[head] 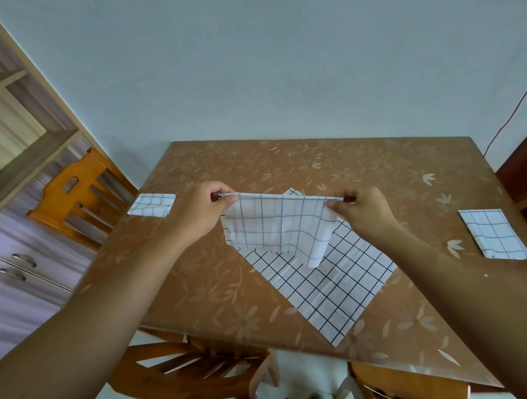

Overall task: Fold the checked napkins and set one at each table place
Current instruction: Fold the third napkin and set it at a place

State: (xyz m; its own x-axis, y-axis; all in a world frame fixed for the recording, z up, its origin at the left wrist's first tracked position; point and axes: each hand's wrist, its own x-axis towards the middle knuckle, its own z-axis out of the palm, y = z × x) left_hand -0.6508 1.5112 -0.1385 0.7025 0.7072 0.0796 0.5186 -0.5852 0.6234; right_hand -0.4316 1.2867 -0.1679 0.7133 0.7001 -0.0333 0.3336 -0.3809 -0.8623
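Over the middle of the table, the left hand and right hand each pinch 1 top corner of the held napkin. Its long axis runs left-right, and the rest hangs down. An unfolded napkin lies flat beneath, cornerwise to the table. The left folded napkin and right folded napkin sit at the table's side edges.

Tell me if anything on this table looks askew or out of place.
The flat checked napkin lies diagonal to the table edges, one corner almost at the near edge. The held napkin, pinched by left hand and right hand, hangs unevenly, its right flap drooping lower. The left folded napkin and right folded napkin lie neat.
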